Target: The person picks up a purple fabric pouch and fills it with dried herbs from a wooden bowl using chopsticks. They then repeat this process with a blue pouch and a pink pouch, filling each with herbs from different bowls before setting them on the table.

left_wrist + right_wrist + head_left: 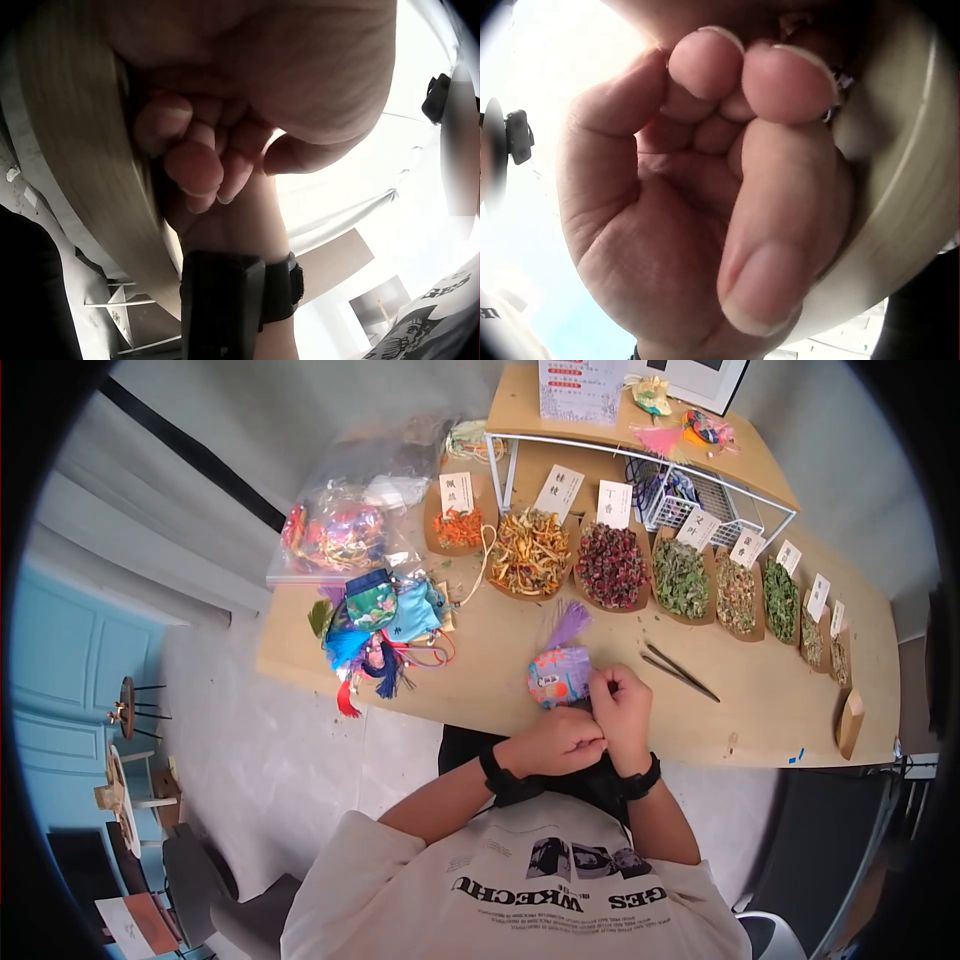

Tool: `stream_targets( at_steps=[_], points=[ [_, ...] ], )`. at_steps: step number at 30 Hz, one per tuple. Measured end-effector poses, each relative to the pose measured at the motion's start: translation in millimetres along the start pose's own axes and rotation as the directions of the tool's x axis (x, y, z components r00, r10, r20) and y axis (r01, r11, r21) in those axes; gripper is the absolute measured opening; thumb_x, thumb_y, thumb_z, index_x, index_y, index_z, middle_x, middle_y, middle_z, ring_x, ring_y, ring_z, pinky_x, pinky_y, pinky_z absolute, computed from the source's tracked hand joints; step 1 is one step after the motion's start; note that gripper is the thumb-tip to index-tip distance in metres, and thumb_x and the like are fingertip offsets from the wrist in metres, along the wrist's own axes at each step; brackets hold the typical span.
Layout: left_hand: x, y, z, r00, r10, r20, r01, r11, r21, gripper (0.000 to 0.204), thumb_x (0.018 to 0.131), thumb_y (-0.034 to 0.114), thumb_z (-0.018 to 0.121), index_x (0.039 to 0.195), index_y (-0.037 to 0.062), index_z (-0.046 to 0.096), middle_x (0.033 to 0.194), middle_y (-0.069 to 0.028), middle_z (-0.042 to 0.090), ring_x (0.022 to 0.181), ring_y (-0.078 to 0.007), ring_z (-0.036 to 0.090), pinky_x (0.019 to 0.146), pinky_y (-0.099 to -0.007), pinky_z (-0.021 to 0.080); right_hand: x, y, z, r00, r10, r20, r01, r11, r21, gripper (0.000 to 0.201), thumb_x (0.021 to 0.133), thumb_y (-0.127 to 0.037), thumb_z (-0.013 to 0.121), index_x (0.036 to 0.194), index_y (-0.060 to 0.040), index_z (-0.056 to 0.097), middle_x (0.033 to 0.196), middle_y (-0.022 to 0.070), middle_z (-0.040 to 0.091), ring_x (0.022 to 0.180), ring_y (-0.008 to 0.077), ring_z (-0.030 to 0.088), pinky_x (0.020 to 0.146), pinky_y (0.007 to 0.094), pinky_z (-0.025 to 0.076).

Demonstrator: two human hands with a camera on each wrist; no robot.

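A small patchwork sachet point(556, 676) with a purple tassel lies near the front edge of the wooden table point(500, 660). My right hand point(618, 700) has its fingers curled against the sachet's right edge and pinches it there; in the right wrist view the fingertips point(742, 75) are bunched together, with a small metal bit beside them. My left hand point(557, 742) is balled just below and left of the right hand, touching it. Seen from the left wrist, its fingers point(196, 161) are curled by the table edge, with nothing visible in them.
Dark tweezers point(680, 670) lie right of the hands. A heap of coloured sachets point(380, 625) sits to the left, and a plastic bag point(340, 530) behind it. Labelled paper trays of dried herbs point(530, 550) line the back under a white wire rack point(640, 470).
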State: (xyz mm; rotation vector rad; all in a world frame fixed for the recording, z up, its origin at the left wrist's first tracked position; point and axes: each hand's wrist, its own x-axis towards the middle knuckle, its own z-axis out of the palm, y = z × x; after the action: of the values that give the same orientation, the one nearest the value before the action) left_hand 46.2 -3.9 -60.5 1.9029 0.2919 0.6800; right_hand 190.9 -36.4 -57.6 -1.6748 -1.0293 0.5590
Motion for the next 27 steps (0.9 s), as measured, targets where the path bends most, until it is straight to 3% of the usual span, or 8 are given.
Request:
stream_targets(
  at_steps=[2,3,8,16,20,22,27],
  points=[
    [0.1,2.3,-3.2,0.997,-0.059,0.048,0.058,0.998,0.011,0.016,0.089,0.014,0.074,0.08,0.0027,0.067,0.068,-0.0089,0.06,0.061,-0.0256,0.06,0.059,-0.0365,0.047,-0.7,-1.8,-1.6,1.0,-0.005,0.016,0.005,1.0,-0.03,0.022,0.091,-0.012,0.072,0.076,0.0009,0.063,0.059,0.0122,0.059,0.052,0.0136,0.055,0.052,0.0327,0.047],
    [3.0,5.1,-1.9,1.0,-0.027,0.002,0.027,0.999,-0.022,0.02,0.088,0.014,0.077,0.076,0.0021,0.065,0.063,-0.0076,0.057,0.056,-0.0236,0.056,0.056,-0.0355,0.044,-0.2,-3.0,-1.1,1.0,-0.016,0.009,0.017,1.0,-0.025,0.022,0.091,-0.012,0.072,0.076,0.001,0.063,0.059,0.0124,0.06,0.052,0.0133,0.055,0.052,0.0326,0.047],
    [3.0,-0.5,-4.0,0.999,-0.024,0.021,0.024,1.0,0.003,0.023,0.088,0.015,0.075,0.075,0.0013,0.063,0.065,-0.0099,0.056,0.058,-0.0254,0.056,0.056,-0.038,0.043,-0.6,0.5,1.0,1.0,-0.005,-0.001,0.005,1.0,0.01,0.023,0.092,-0.012,0.072,0.077,0.0018,0.063,0.059,0.0113,0.06,0.052,0.012,0.053,0.051,0.0323,0.046],
    [1.8,-1.9,-2.7,1.0,0.009,0.009,-0.009,1.0,-0.021,0.01,0.088,0.012,0.07,0.084,0.0029,0.069,0.075,-0.0123,0.064,0.07,-0.0296,0.064,0.063,-0.0394,0.049,-0.2,-1.5,0.6,1.0,0.016,0.011,-0.016,1.0,0.017,0.02,0.092,-0.01,0.071,0.078,0.0017,0.064,0.061,0.008,0.06,0.055,0.0096,0.053,0.052,0.0306,0.046],
    [1.7,-0.2,-5.0,1.0,0.0,0.028,0.002,0.999,-0.036,0.011,0.089,0.013,0.071,0.085,0.0032,0.07,0.074,-0.0112,0.064,0.068,-0.0282,0.063,0.062,-0.039,0.048,-1.2,-1.1,-0.1,0.999,0.04,0.015,-0.041,0.998,0.048,0.02,0.093,-0.011,0.071,0.078,0.0015,0.064,0.061,0.0074,0.06,0.056,0.009,0.052,0.052,0.0303,0.046],
    [1.1,2.7,-7.8,0.989,-0.096,0.116,0.097,0.995,-0.003,0.013,0.089,0.014,0.072,0.084,0.003,0.07,0.073,-0.0107,0.063,0.067,-0.0268,0.062,0.062,-0.0386,0.047,-1.8,-1.1,0.6,0.999,0.035,0.01,-0.036,0.998,0.046,0.02,0.093,-0.011,0.071,0.078,0.0014,0.064,0.061,0.0077,0.06,0.056,0.0091,0.052,0.053,0.0302,0.047],
    [1.5,1.4,-6.8,0.996,-0.036,0.086,0.034,0.999,0.024,0.013,0.09,0.014,0.072,0.084,0.0026,0.07,0.074,-0.0101,0.063,0.066,-0.0263,0.061,0.062,-0.0382,0.047,-1.3,3.0,2.0,1.0,0.01,-0.005,-0.01,0.999,0.049,0.021,0.093,-0.011,0.07,0.078,0.0014,0.063,0.06,0.0096,0.06,0.055,0.0099,0.052,0.053,0.0307,0.047]
  ],
)
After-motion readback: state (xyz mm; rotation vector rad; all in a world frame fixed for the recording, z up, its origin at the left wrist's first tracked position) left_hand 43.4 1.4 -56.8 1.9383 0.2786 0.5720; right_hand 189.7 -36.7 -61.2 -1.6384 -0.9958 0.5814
